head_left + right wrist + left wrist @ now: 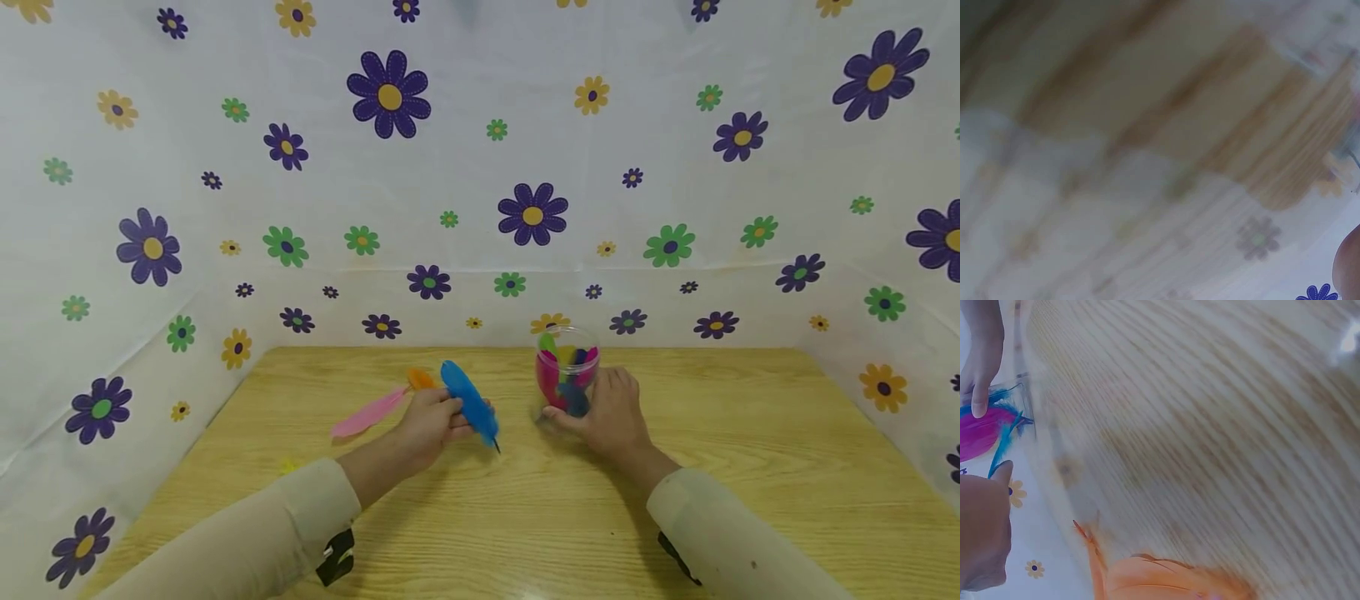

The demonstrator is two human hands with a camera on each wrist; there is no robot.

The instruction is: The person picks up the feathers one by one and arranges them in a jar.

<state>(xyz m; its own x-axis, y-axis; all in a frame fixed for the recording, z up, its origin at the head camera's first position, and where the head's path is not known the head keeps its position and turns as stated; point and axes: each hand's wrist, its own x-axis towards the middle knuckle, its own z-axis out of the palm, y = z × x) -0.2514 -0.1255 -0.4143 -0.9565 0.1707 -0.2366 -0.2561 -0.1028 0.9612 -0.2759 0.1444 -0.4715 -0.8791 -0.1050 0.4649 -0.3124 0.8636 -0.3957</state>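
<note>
In the head view, my left hand (427, 429) pinches a blue feather (468, 400) between thumb and fingers, its quill pointing down toward the table. My right hand (618, 412) grips a clear plastic jar (567, 333) from its right side. Inside the jar are feathers in magenta, green, yellow and dark blue; the magenta feather (979, 434) shows through its wall in the left wrist view. An orange feather (422, 379) and a pink feather (367, 415) lie beyond and left of my left hand. The right wrist view is blurred and shows only part of the hand (1349, 265).
A small yellow thing (289, 467), partly hidden by the left sleeve, lies on the wood-grain table (510, 533). White cloth (465, 167) printed with flowers stands along the table's back and sides.
</note>
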